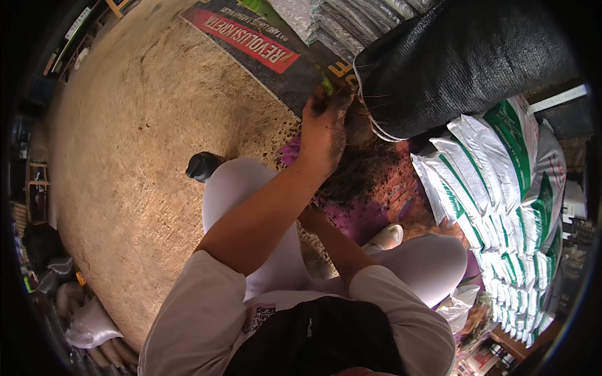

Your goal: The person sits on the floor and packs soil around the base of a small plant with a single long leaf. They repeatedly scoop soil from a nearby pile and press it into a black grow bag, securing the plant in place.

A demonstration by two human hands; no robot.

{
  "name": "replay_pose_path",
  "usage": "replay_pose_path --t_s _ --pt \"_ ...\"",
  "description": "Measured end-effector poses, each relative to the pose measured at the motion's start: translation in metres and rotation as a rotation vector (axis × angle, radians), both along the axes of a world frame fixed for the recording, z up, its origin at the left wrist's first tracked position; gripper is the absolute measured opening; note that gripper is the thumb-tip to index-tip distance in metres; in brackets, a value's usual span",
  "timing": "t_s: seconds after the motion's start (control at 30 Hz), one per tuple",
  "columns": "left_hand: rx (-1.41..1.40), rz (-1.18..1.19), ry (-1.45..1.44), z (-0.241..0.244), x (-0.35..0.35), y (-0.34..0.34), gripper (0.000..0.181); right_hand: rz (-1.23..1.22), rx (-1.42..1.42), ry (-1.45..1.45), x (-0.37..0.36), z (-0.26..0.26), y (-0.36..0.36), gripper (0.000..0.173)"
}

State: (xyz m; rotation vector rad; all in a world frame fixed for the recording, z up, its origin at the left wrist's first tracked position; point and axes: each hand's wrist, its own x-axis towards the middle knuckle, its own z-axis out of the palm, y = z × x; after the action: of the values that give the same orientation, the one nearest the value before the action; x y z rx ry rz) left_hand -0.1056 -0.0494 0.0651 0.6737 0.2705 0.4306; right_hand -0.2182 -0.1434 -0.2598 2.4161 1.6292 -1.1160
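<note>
My left hand [324, 127], dark with dirt, reaches to the mouth of a large black woven sack [461, 75] lying on its side. Its fingers are curled and partly in shadow, so whether they grip anything is unclear. Below that hand a heap of dark, fibrous, soil-like material [357, 171] spreads over a purple and red plastic sheet [362, 221]. My right hand [311, 218] is lower, between my knees at the heap's near edge. The left forearm and knee partly cover it, hiding its fingers.
A printed banner [291, 77] lies on the concrete floor [141, 155] beyond the heap. Stacked white and green bags [498, 188] stand at the right, filled clear bags [348, 23] at the top. A black-capped container [204, 167] is beside my left knee.
</note>
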Motion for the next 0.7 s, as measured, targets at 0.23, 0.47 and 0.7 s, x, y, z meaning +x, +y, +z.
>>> replay_pose_path --t_s 0.23,0.47,0.7 --pt "0.098 -0.067 0.125 -0.018 0.012 0.004 0.019 -0.213 0.145 -0.227 0.008 -0.028 -0.042 0.054" --pt "0.112 -0.127 0.178 -0.018 0.019 -0.004 0.019 -0.606 -0.08 -0.075 0.013 -0.04 -0.051 0.048" --pt "0.127 -0.144 0.168 -0.02 0.018 0.001 0.02 -0.607 -0.107 -0.117 0.031 -0.016 -0.044 0.043"
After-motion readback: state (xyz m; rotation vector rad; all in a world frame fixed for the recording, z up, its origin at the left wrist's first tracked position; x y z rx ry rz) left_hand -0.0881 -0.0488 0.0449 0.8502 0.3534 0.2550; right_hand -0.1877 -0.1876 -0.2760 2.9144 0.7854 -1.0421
